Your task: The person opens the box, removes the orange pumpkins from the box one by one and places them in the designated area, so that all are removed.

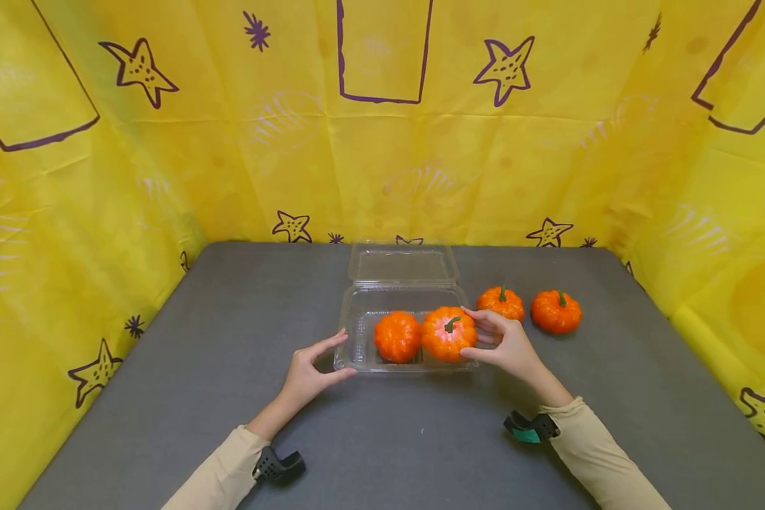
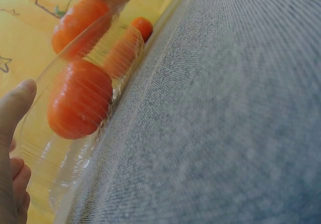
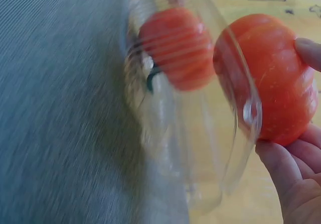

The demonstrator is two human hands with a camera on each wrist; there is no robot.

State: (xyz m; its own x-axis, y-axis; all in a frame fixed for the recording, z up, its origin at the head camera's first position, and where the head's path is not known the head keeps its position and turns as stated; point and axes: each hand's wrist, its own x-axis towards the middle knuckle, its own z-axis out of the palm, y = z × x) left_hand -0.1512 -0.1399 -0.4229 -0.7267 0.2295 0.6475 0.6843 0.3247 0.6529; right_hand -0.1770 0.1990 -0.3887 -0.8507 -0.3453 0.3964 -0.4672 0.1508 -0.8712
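Observation:
A clear plastic clamshell container (image 1: 370, 297) lies open, its lid (image 1: 403, 263) folded toward the back. One small orange pumpkin (image 1: 398, 337) sits in it, left of centre; in the right wrist view its green stem points down toward the container's floor. My right hand (image 1: 506, 347) grips a second pumpkin (image 1: 449, 340), stem up, between thumb and fingers. This held pumpkin overlaps the container's right rim in the right wrist view. At the container's front left corner is my left hand (image 1: 309, 368), thumb and index finger spread, their tips right at the rim.
Two more pumpkins rest on the grey table (image 1: 242, 312) right of the container: a nearer one (image 1: 501, 303), partly behind my right hand, and another pumpkin (image 1: 556, 312) farther right. Yellow patterned cloth (image 1: 382, 170) hangs at the back and both sides.

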